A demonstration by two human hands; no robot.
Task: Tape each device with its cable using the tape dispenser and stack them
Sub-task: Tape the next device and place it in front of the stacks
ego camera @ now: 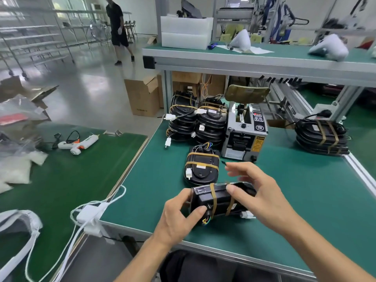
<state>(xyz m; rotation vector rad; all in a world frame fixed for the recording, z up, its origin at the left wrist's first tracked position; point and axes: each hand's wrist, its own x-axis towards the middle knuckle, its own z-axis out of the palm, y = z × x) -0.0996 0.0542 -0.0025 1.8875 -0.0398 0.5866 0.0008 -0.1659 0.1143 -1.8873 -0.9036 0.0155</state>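
Observation:
A black device (219, 200) with its cable bound by two brown tape strips is held above the green table (305, 210). My left hand (179, 214) grips its left end, thumb on the front face. My right hand (258, 192) holds its right end, thumb pressing on the top edge by a tape strip. Just behind lies a taped device (202, 166) flat on the table. Two stacks of taped devices (197, 119) stand further back on the left. The grey tape dispenser (245, 131) stands beside them.
Another stack of taped devices (321, 137) sits at the right edge. A white glue gun (78, 142) lies on the left table. White cables and a power strip (91, 216) hang at the table corner. A person (119, 29) walks in the background.

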